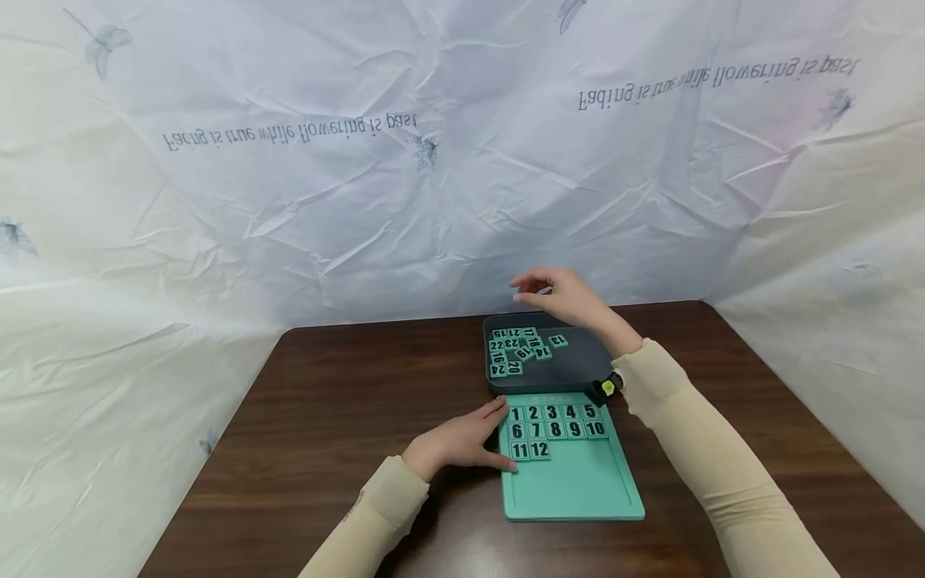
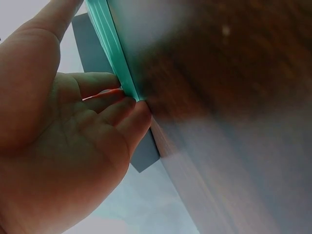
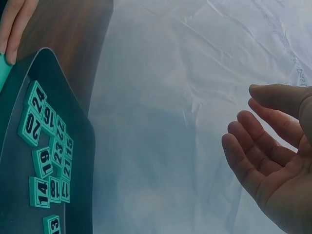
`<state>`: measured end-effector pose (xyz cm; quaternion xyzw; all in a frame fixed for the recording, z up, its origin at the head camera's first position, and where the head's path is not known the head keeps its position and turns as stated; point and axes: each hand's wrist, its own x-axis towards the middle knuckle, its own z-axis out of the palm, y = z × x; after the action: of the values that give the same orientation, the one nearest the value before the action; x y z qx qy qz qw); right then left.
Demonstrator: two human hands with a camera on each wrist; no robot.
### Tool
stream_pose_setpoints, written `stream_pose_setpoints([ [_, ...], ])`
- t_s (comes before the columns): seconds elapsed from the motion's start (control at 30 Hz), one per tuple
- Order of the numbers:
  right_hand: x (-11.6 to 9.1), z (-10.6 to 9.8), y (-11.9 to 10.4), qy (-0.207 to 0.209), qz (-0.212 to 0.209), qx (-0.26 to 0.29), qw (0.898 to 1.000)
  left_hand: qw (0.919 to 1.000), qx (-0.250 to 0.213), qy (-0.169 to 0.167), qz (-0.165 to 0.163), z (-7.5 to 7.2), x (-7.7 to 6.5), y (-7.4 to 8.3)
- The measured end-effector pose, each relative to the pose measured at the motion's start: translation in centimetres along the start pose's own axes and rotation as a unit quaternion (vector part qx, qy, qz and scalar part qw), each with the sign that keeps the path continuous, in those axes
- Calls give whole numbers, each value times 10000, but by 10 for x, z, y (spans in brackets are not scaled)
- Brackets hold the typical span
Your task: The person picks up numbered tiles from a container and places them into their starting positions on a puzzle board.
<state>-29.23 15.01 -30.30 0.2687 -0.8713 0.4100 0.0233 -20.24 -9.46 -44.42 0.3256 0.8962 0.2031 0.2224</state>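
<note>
A mint-green puzzle board [image 1: 578, 490] lies on the table, with number tiles 1 to 12 [image 1: 555, 429] in rows at its upper part. My left hand [image 1: 462, 441] rests against the board's left edge; in the left wrist view its fingers [image 2: 134, 122] touch that edge. Behind the board stands a dark tray [image 1: 571, 373] with loose number tiles [image 1: 515, 343], 13 to 24, several of them turned sideways or upside down. Above the tray's far side hovers my right hand [image 1: 567, 297], its fingers loosely bent. In the right wrist view nothing shows between its thumb and fingers.
The brown wooden table [image 1: 347, 401] extends to both sides of the board. White printed sheeting [image 1: 448, 201] hangs behind the table and along its sides. A black wrist strap with a yellow mark [image 1: 607, 388] sits at the right cuff, over the board's top right corner.
</note>
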Motion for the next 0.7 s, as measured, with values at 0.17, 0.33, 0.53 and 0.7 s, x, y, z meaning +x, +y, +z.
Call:
stream_pose_setpoints([
  [0.17, 6, -2, 8, 67, 120, 46, 9999, 10000, 87, 1, 12, 0, 2, 0],
  [0.33, 13, -8, 26, 203, 381, 160, 9989, 9999, 139, -28, -11, 1, 1, 2],
  [0.53, 19, -10, 50, 291, 754, 124, 9967, 9996, 295, -11, -41, 0, 1, 5],
  [0.7, 20, -6, 69, 204, 998, 7, 9948, 9987, 504, 68, -62, 0, 2, 7],
])
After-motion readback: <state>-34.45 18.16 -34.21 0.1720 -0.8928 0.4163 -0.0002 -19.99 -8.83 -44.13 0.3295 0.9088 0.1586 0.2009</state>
